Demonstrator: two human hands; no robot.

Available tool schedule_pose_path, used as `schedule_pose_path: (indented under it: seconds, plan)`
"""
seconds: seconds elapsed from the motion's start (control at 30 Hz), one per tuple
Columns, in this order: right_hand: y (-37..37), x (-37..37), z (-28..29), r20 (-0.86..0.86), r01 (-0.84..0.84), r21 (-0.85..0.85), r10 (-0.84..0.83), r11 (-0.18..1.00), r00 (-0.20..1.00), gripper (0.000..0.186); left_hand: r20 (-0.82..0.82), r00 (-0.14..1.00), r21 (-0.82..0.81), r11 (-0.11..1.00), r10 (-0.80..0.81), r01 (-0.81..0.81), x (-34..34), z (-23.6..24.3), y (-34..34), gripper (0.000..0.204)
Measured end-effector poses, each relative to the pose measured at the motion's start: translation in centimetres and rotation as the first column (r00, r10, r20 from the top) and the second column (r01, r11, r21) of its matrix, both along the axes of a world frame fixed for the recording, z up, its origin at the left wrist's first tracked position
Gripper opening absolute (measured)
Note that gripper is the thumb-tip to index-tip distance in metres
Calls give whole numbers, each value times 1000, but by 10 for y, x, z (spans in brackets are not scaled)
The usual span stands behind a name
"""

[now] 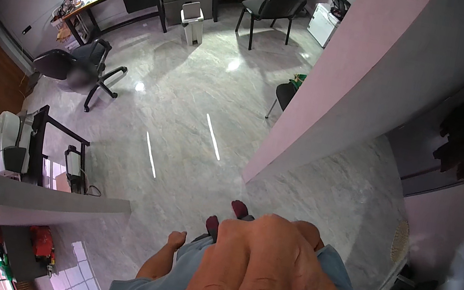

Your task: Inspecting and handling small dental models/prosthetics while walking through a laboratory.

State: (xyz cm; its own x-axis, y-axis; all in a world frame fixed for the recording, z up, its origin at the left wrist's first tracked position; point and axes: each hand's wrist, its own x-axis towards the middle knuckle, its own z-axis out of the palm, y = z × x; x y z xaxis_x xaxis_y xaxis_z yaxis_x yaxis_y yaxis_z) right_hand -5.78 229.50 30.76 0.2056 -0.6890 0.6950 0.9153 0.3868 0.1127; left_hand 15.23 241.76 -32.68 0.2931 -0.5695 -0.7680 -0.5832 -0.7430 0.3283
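Below R hand (259,274), nr L hand (176,239): blue-grey shirt (171,283).

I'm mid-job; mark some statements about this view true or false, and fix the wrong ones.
1. The right hand looms larger in view than the left hand. True.
2. A black wheeled chair stands left of the white bin in the picture. True.
3. The left hand grips the white bin. False: it is beside the blue-grey clothing, well apart from the white bin.
4. The black wheeled chair lies on its side. False: it stands upright on the floor.
5. White light streaks show on the floor. True.
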Motion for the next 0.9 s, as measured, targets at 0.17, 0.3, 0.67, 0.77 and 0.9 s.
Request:
schedule_pose_path:
  seconds: [0.17, 0.3, 0.67, 0.77, 0.9]
  plan:
    - [-8, -8, 5, -51, -1, -54, -2, 999, 999, 48, -1, 999, -19, 999, -35, 35, 4, -5, -3, 59]
    - [-11, -16, 3, -76, 14, -80, -20, 997, 997, 45, 7, 991, -32, 990, -134, 134, 7, -18, 1, 60]
    - [-18, -16, -2, -120, -4, -121, -10, 993, 993, 38, -7, 995, 18, 995, -103, 103, 10, -8, 7, 63]
    - [-18, -13, -6, -128, 0, -151, -19, 989, 992, 36, 39, 996, 15, 997, -80, 80, 9, -6, 6, 63]
    - [-22, -20, -11, -158, -34, -228, -3, 973, 987, 46, 40, 993, -2, 994, -109, 109, 11, -7, 3, 62]
